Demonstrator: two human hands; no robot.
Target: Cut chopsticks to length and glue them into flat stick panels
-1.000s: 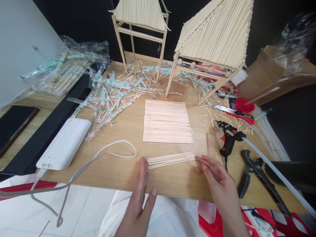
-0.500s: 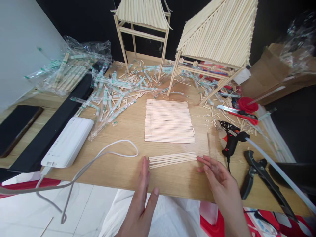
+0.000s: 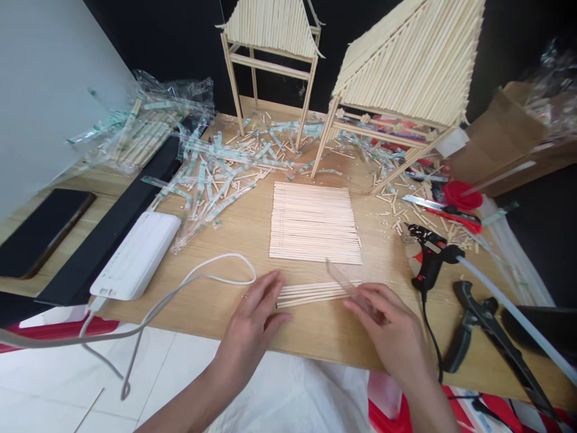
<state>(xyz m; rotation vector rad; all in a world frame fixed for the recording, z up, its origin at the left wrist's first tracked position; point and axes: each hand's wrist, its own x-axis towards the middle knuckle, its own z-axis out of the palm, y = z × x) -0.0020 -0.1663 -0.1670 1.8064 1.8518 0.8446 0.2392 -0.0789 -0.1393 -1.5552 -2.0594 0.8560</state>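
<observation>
A small row of thin wooden sticks [image 3: 315, 293] lies on the wooden table close to me, slightly fanned at its left end. My left hand [image 3: 255, 313] is at that end, fingers stretched and thumb apart; it appears to touch the stick tips. In my right hand [image 3: 390, 322] a clear, narrow, ruler-like plastic strip [image 3: 340, 276] is pinched, slanting over the sticks' right end. My right fingers hide that end. Just beyond lies a flat panel of sticks [image 3: 315, 222] laid side by side.
Two stick-built houses [image 3: 270, 27] [image 3: 406, 72] stand at the back amid wrappers and cut pieces. To the right are a glue gun [image 3: 428, 258], a utility knife [image 3: 444, 210] and a black-handled cutter [image 3: 473, 319]. A white power bank [image 3: 135, 255], its cable [image 3: 180, 282] and a phone [image 3: 42, 231] lie left.
My left hand has turned inward, its fingers moving up around the sticks' left end. My right hand has shifted left, swinging the clear strip over the sticks. The view has shifted slightly.
</observation>
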